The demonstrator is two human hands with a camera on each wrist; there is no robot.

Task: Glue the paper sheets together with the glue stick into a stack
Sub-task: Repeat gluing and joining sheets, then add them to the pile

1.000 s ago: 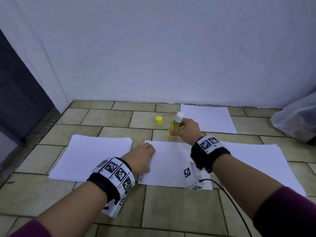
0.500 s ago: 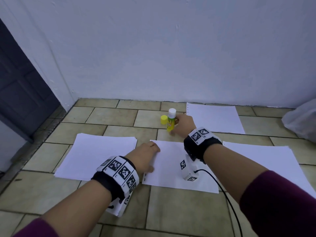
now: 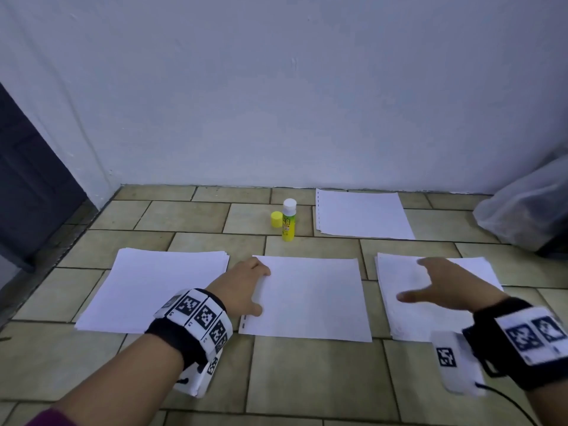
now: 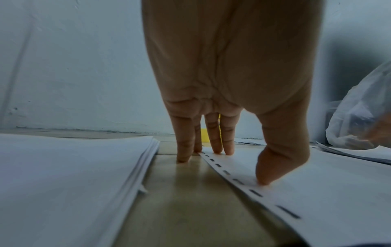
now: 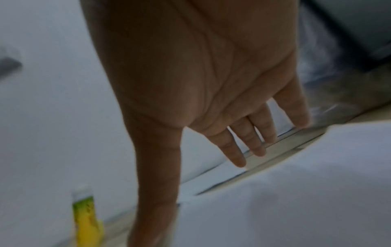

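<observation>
Paper sheets lie in four lots on the tiled floor (image 3: pixel 307 376) as we look down on a gluing job. At far left, a thick pile (image 3: pixel 153 290) sits squared up and untouched, within easy reach of the left arm; we take it for a supply or a finished stack, and cannot tell which. Our left hand (image 3: pixel 242 284) rests just right of it, on the left edge of the middle sheet (image 3: pixel 310 299). The wrist view shows the fingertips (image 4: pixel 229 150) and thumb spread and pressed flat beside the row of punched slots, one finger down on the tile; it grips nothing. We judge the hand is there to pin the sheet so that it cannot slide. Beyond the sheet, the glue stick (image 3: pixel 289 222) stands upright on the floor, uncapped, white tip up, with its yellow cap (image 3: pixel 276 218) just beside it. Both stand clear of the paper, presumably so that nothing smears. Farther right, near the wall, another small stack (image 3: pixel 362 215) lies apart. Nearest on the right, our right hand (image 3: pixel 442 287) hovers palm down over the right-hand pile (image 3: pixel 430 315), fingers straight and fanned, thumb out, holding nothing. We read this as a reach for the next sheet to lay on the pinned one. A clear plastic bag (image 3: pixel 522 210) slumps at far right.
</observation>
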